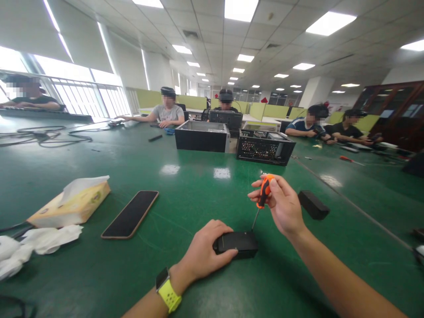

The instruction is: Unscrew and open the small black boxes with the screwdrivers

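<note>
A small black rectangular box [243,244] lies on the green table, gripped at its left end by my left hand [208,245], thumb along the near side and fingers over the far side. My right hand [285,204] holds an orange and black screwdriver [265,192] by its handle, above and to the right of the box. The metal shaft points down, and its tip is at the box's far right edge; whether it touches a screw is too small to tell. To the right of my right hand lies a second black box [314,205].
A phone [130,215], a tissue pack [71,201] and crumpled tissues [49,238] lie on the left. Two open computer cases [202,138] stand ahead. Another screwdriver [347,158] lies far right. Cables [43,134] spread at far left. Several people sit around the table.
</note>
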`<state>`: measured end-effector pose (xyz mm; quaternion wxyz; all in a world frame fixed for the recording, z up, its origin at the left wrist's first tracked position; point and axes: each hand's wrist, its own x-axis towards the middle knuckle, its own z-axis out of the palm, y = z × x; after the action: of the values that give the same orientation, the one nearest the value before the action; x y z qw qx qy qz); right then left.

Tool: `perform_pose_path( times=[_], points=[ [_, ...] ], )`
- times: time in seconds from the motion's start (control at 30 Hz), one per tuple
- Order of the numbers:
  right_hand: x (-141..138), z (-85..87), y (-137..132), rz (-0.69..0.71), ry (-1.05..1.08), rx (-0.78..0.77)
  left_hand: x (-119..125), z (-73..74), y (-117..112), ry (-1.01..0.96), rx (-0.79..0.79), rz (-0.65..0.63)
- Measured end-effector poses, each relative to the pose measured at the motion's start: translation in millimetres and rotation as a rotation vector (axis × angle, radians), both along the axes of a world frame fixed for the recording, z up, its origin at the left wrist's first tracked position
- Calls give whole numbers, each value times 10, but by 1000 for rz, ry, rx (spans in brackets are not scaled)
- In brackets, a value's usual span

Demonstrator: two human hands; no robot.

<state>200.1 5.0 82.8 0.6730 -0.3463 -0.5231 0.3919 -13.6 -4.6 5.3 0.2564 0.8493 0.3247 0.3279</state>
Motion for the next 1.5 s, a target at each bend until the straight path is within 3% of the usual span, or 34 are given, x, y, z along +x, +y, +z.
perform_pose_path(
  times=[0.4,1.5],
  points=[
    [-96,-193,50,14,-12,10,-3,-12,7,-7,2,-11],
    [-135,-243,64,0,14,46,-5,-39,7,-1,10,-12]
  ],
)
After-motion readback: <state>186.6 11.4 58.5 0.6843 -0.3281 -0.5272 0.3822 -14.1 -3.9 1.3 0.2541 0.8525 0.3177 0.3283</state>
